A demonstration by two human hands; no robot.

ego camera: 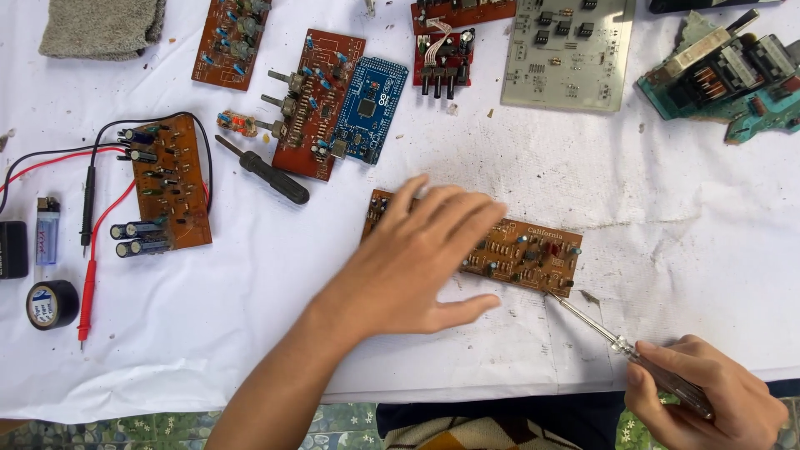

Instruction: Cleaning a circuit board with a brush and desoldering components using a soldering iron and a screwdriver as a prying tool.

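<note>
Brown circuit board [533, 254] mid-frame: your left hand [417, 258] lies open, flat on it; your right hand [708, 400] grips screwdriver [621, 346], tip at board's lower edge. Components all mounted.

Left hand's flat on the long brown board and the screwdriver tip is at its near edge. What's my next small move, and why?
Probably press the left hand down firmly before working the screwdriver any further. The brown circuit board lies loose on the white cloth, the tip touches its near right edge, and the right hand grips the handle from well back, so a push could slide the board.
</note>
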